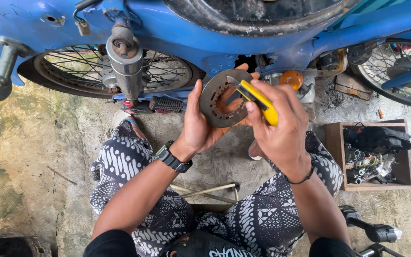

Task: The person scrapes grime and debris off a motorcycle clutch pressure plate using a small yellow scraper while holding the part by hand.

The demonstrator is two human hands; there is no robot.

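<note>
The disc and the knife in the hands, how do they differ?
The disc is round, flat, grey metal with a big centre hole and slots; the knife is long, narrow and yellow with a black strip. The left hand cradles the disc from behind, face toward the camera; the right hand grips the knife like a pen, slanting up-left. The disc is wider than the knife is thick. Shared: both are held, and the knife's tip lies over the disc.
</note>
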